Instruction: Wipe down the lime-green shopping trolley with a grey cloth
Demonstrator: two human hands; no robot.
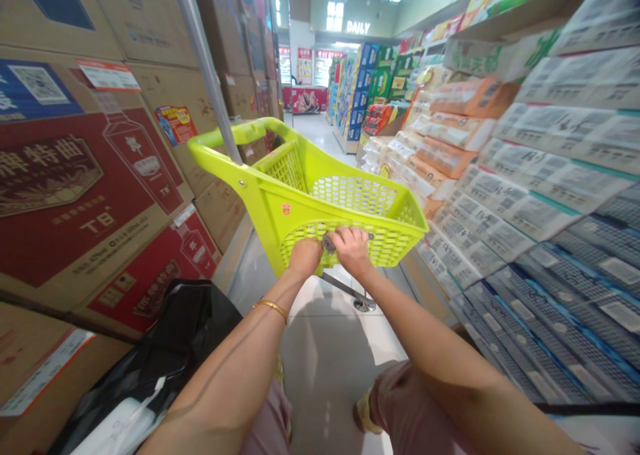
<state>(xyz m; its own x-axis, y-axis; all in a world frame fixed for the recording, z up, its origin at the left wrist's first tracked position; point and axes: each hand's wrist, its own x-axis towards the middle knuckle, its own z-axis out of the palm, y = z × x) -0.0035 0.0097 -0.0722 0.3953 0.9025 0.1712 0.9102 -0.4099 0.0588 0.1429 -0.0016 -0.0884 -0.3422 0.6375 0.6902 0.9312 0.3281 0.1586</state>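
A lime-green plastic shopping basket cart (300, 188) stands in the aisle in front of me, tilted, with a mesh wall facing me. My left hand (305, 255) is closed against that near mesh wall. My right hand (353, 249) is closed right beside it, fingers curled on the same wall. A small grey thing (329, 243) sits between the two hands; I cannot make out what it is. A gold bangle (271, 306) is on my left wrist. The basket's handle loop (235, 138) points away to the left.
Stacked cardboard cartons (85, 188) wall the left side. Shelves of packaged tissue (540, 195) line the right. A grey pole (203, 55) rises behind the basket. A black bag (170, 348) hangs at my lower left. The tiled aisle floor (325, 348) runs ahead toward more shelving (360, 88).
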